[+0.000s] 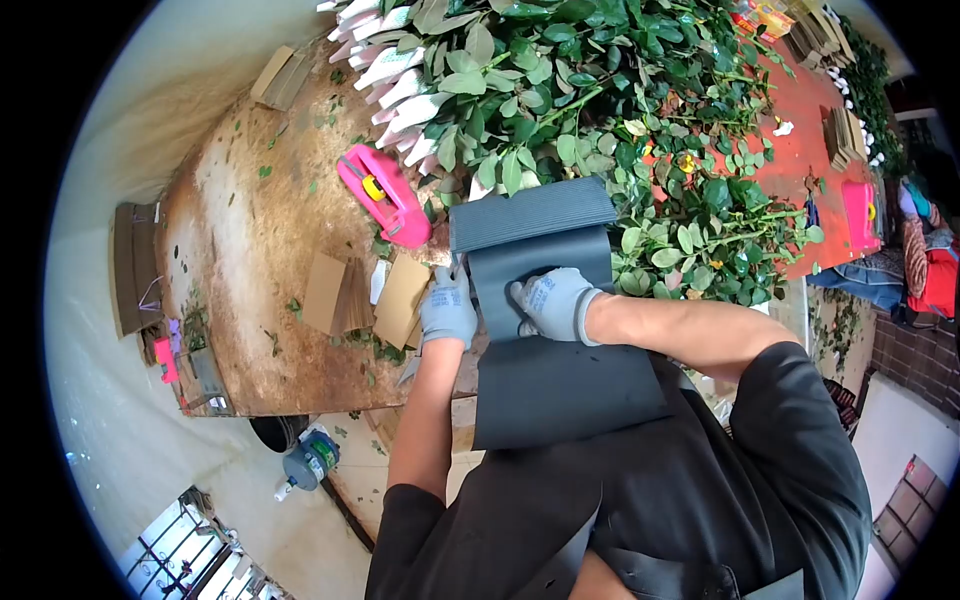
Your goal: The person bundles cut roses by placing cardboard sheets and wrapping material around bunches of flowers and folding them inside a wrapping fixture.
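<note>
A black sheet (pixel 570 395) lies over the table's front edge in front of my body, with a dark ribbed panel (pixel 535 218) across its far end. My left hand (pixel 449 310), in a grey glove, is at the sheet's left edge with its fingers stretched forward, beside a tan cardboard piece (pixel 400 300). On the sheet's middle rests my right hand (pixel 560 305), also gloved, thumb and fingers apart and pointing left. Nothing shows in either hand, though the undersides are hidden. A pink tape dispenser (pixel 384 196) with a yellow core lies beyond my left hand.
Leafy stems (pixel 600 90) pile up at the back, with white-wrapped bundle ends (pixel 405 110) facing left. More cardboard pieces (pixel 335 293) stand on the stained wooden table (pixel 240 260). A red surface (pixel 800 150) stretches right. A water bottle (pixel 310 460) is below the table's left front.
</note>
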Demonstrator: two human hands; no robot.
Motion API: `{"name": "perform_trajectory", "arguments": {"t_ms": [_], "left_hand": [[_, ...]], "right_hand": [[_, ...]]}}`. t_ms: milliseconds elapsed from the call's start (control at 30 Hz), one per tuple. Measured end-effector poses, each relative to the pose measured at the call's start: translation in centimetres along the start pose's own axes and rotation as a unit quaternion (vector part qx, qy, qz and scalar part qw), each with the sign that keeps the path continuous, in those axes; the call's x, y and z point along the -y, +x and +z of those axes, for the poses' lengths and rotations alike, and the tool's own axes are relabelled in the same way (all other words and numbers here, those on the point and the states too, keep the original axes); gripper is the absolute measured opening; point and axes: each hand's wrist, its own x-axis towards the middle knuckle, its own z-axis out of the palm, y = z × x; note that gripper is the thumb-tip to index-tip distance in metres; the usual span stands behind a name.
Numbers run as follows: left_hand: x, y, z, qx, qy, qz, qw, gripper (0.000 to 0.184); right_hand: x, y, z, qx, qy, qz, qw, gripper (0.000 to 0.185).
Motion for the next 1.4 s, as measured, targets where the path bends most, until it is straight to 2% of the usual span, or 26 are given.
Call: {"name": "perform_trajectory", "arguments": {"t_ms": [67,133,267,333,367,433,500,567,600,633,667,733,767,833,933,1033,1067,1133,1233,1333,1400], "left_hand": [[0.7,0.5,1.3,-0.008,0.004,0.004,1.000,0.058],[1.5,0.9,2.6,-0.064,-0.023,0.038,0.997,0.051],[1.8,0.9,2.5,-0.101,-0.040,0.038,0.993,0.043],[1.3,-0.7,0.3,-0.157,-0.166,0.020,0.973,0.033],[1.4,-1.6,-0.3,-0.157,-0.164,0.020,0.974,0.033],[2.6,-4.3,-1.4,-0.237,-0.284,0.061,0.927,0.025],[4.3,-8.7,-2.0,-0.201,-0.269,0.061,0.940,0.020],[7.4,-13.8,-0.9,-0.019,-0.244,0.006,0.969,0.024],[7.4,-15.8,-2.0,0.119,-0.227,-0.074,0.964,0.028],[7.3,-17.6,-3.1,0.255,-0.204,-0.152,0.933,0.032],[8.1,-19.6,-2.4,0.252,-0.205,-0.156,0.933,0.032],[10.4,-22.3,-0.7,0.312,-0.047,-0.074,0.946,0.038],[10.8,-22.2,-0.7,0.312,-0.048,-0.075,0.946,0.038],[11.5,-21.6,-0.2,0.231,-0.112,-0.131,0.958,0.038],[8.8,-16.2,-0.2,0.002,-0.114,-0.110,0.987,0.033],[4.6,-9.5,-0.4,-0.190,-0.123,-0.057,0.972,0.034],[4.0,-7.5,0.0,-0.194,-0.127,-0.056,0.971,0.034],[3.6,-4.0,1.5,-0.174,-0.042,-0.077,0.981,0.027],[3.9,-2.2,1.8,-0.152,-0.039,-0.077,0.985,0.022],[4.1,-5.2,-0.9,-0.134,-0.076,-0.034,0.987,0.022],[4.8,-9.3,-3.5,-0.036,-0.060,-0.004,0.998,0.024]], "right_hand": [[0.0,-0.1,0.1,-0.004,0.000,-0.002,1.000,0.046],[-0.1,-0.1,0.2,-0.011,-0.002,-0.003,1.000,0.047],[0.0,-0.2,0.2,-0.016,-0.013,-0.008,1.000,0.048],[0.2,-0.4,0.0,-0.020,-0.018,-0.010,1.000,0.048],[0.3,-0.6,-0.2,-0.016,-0.013,-0.005,1.000,0.048],[0.2,-0.7,-0.2,-0.014,-0.008,-0.002,1.000,0.048],[0.0,-0.5,0.3,-0.029,-0.012,-0.010,0.999,0.048],[0.0,-0.4,0.4,-0.029,-0.017,-0.013,0.999,0.049],[0.0,-0.3,0.5,-0.029,-0.022,-0.012,0.999,0.049],[0.0,-0.3,0.5,-0.029,-0.023,-0.018,0.999,0.049],[0.1,-0.2,0.5,-0.024,-0.026,-0.011,0.999,0.049],[0.0,-0.2,0.6,-0.030,-0.038,-0.015,0.999,0.049],[0.1,-0.3,0.5,-0.030,-0.039,-0.016,0.999,0.049],[0.4,-0.3,0.2,-0.017,-0.033,-0.002,0.999,0.049],[0.4,0.1,0.3,0.003,-0.041,0.001,0.999,0.049],[0.6,0.0,0.1,0.017,-0.056,0.015,0.998,0.049],[0.5,0.1,0.3,0.013,-0.055,0.010,0.998,0.050],[0.4,0.0,0.3,0.005,-0.056,0.004,0.998,0.050],[0.9,-0.6,-0.6,0.010,-0.041,0.006,0.999,0.050],[0.6,-0.6,-0.2,-0.005,-0.026,0.004,1.000,0.050],[0.5,-0.5,0.1,-0.012,-0.015,0.008,1.000,0.049]]}}
